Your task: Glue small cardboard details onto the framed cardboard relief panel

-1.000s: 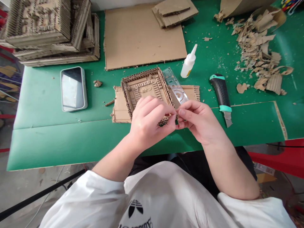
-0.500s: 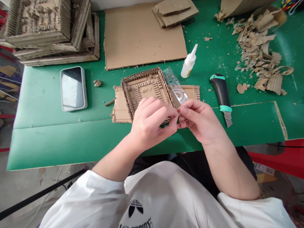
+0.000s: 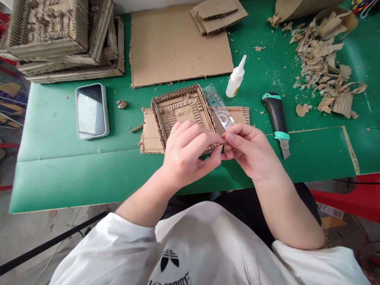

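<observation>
A square cardboard relief panel (image 3: 181, 109) with a raised corrugated rim lies on a cardboard strip (image 3: 150, 132), its near part covered by my left hand (image 3: 190, 152). Thumb and forefinger of that hand are pinched together beyond the panel's near right corner. Facing it, my right hand (image 3: 247, 148) pinches too, and the fingertips of both meet. A tiny brownish piece seems to be between them, too small and hidden to name. Just behind my right fingers lies a clear plastic ruler (image 3: 221, 109), partly under the panel's edge.
A white glue bottle (image 3: 236, 79) stands behind the ruler. To the right lies a utility knife (image 3: 276, 118), blade out, near torn cardboard scraps (image 3: 323, 67). A phone (image 3: 92, 111), stacked cardboard panels (image 3: 62, 51) and a large cardboard sheet (image 3: 178, 47) are left and behind.
The pinched fingertips have shifted very slightly. Everything else on the table stays where it was.
</observation>
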Available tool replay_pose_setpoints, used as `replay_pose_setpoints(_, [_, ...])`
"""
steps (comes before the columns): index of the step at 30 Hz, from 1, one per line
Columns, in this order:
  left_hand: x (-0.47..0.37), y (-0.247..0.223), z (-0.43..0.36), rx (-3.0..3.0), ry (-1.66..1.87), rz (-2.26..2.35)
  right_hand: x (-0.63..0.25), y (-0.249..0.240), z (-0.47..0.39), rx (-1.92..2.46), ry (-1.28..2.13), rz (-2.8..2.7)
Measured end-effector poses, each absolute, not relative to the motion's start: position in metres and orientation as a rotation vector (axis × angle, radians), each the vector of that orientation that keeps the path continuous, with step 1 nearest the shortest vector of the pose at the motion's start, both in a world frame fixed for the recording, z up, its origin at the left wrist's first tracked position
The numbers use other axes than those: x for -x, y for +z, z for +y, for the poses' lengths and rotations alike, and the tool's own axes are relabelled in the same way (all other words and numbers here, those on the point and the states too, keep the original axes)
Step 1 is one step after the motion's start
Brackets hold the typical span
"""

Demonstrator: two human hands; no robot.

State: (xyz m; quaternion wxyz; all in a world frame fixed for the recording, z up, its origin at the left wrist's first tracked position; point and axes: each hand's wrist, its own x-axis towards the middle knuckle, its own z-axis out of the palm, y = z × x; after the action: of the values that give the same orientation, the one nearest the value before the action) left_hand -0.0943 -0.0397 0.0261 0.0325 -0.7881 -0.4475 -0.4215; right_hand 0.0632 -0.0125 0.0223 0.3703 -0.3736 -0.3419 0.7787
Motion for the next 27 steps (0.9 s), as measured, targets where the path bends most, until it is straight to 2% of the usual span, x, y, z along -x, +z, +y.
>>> replay_pose_setpoints(10, [0.094, 0.0219, -0.0368, 2.249, -1.263, -1.277, -0.0594, 0.0239, -0.0143, 1.027, 1.895, -0.926])
replay_pose_setpoints(27, [0.0927, 0.0175, -0.0354, 2.193, -1.225, -1.264, -0.0533, 0.0228, -0.0159, 1.02, 1.905, -0.879])
